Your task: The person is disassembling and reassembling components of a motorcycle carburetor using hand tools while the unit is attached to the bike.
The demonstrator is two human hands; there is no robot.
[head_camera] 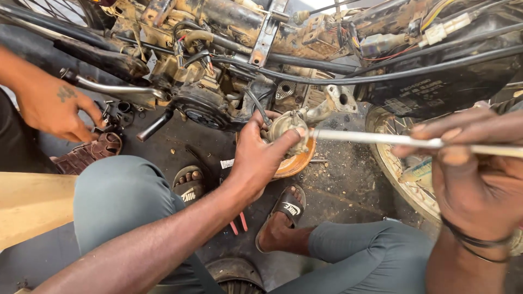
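The left hand (pixel 260 158) grips a small metal carburettor (pixel 289 130), fingers and thumb wrapped around its body so that only the upper and right portions show. The carburettor is a dull, pale-grey casting with a rounded bowl, dirt-stained and slightly yellowed, held in the air just below the motorcycle engine (pixel 207 103) and directly above an orange bowl (pixel 297 162) that rests on the dark, gritty floor (pixel 348 185). The right hand (pixel 479 179), close to the camera and blurred, pinches the handle end of a long, thin metal rod (pixel 376 138) between thumb and fingers; the fingers are closed on it. The rod runs nearly horizontal from the right hand leftward, and its tip meets the right side of the carburettor next to the left thumb. The engine above is coated in rust-brown mud, with black cables (pixel 338 73) looped across it and a spoked wheel (pixel 406 174) lying flat at the right. The person's feet in black sandals (pixel 289 207) rest on the floor beneath the bowl. At the far left, another person's hand (pixel 54 109) hangs beside a chrome lever (pixel 109 87), fingers curled over small dark parts; whether it grips them cannot be determined.
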